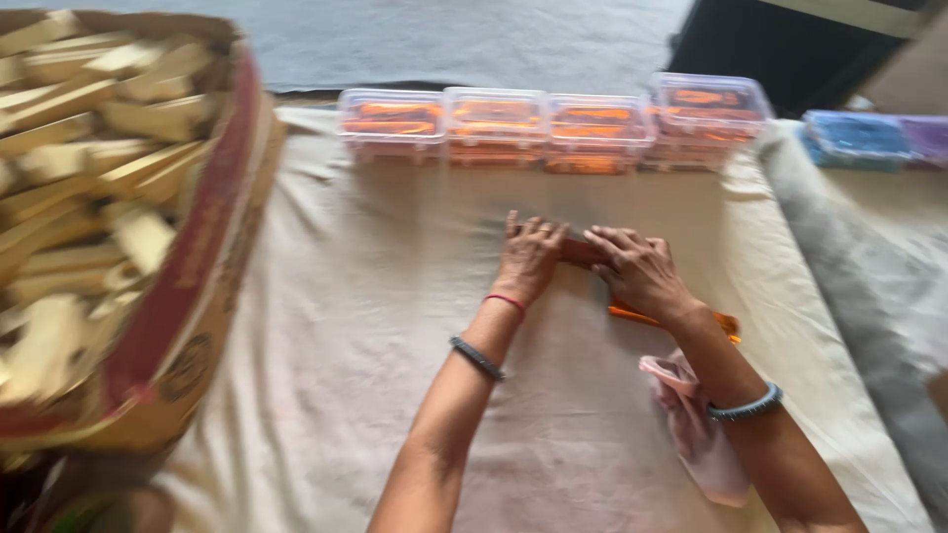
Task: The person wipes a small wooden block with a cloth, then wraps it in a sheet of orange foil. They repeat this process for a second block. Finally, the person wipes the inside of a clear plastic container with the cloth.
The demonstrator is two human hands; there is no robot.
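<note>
Both hands, left hand (528, 259) and right hand (637, 268), press flat, fingers spread, on a brown strip (581, 252) mid-cloth (375, 326); even pressure should keep it flat.

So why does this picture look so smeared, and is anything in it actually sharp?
The head view is motion-blurred throughout: the cardboard box of wooden pieces at left smears most, the clear plastic boxes look soft, and the left hand and right hand are only slightly crisper. Lighting is soft and even, with no hard shadows or glare.

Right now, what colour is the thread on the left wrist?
Red: a thin red thread just below the left hand, clearest in the head view.
</note>
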